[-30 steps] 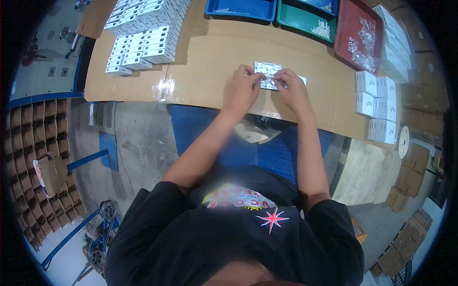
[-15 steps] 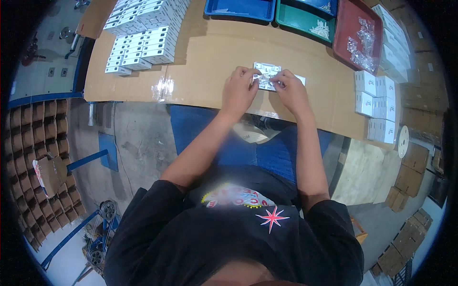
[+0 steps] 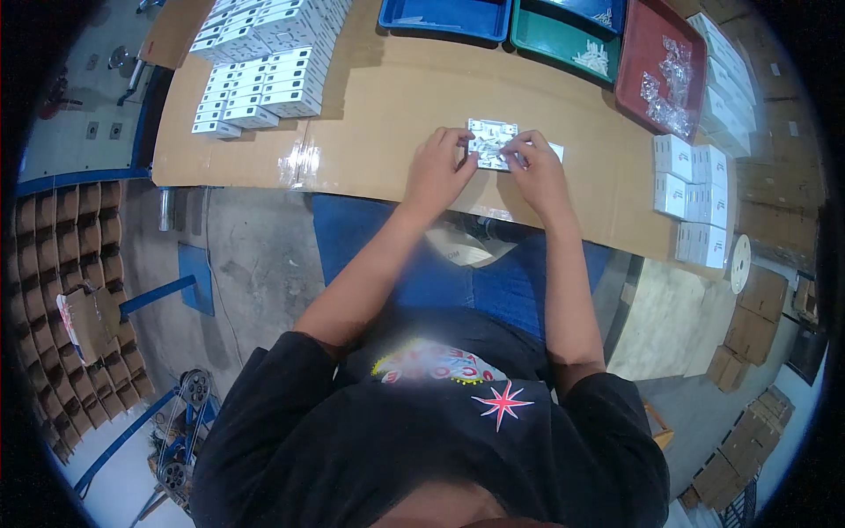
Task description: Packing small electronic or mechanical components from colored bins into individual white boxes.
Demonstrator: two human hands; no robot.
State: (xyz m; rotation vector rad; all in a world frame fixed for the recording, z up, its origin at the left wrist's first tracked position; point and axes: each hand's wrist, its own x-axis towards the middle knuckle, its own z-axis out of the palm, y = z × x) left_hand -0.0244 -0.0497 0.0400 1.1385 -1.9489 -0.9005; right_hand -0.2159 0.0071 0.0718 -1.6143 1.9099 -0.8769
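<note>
A white, roughly square plate with small raised parts [image 3: 493,132] lies on the cardboard-covered table in front of me. My left hand [image 3: 437,167] grips its left side, thumb and fingertips at the edge. The fingers of my right hand [image 3: 534,167] are pinched together over the plate's right part. Whatever small piece they may hold is too small to make out. Another flat white piece [image 3: 557,150] shows just beyond my right fingers, partly hidden by the hand.
White boxes are stacked at the left [image 3: 290,79] and right [image 3: 691,185]. Along the far edge stand a blue tray [image 3: 444,32], a green tray [image 3: 550,51] with white pieces, and a red tray [image 3: 634,88] with clear bags. The table's near edge [image 3: 370,193] runs below my wrists.
My fingers have shifted slightly on the white plate; the left fingertips have drawn back toward its left edge, baring more of its top. The view has moved very slightly.
</note>
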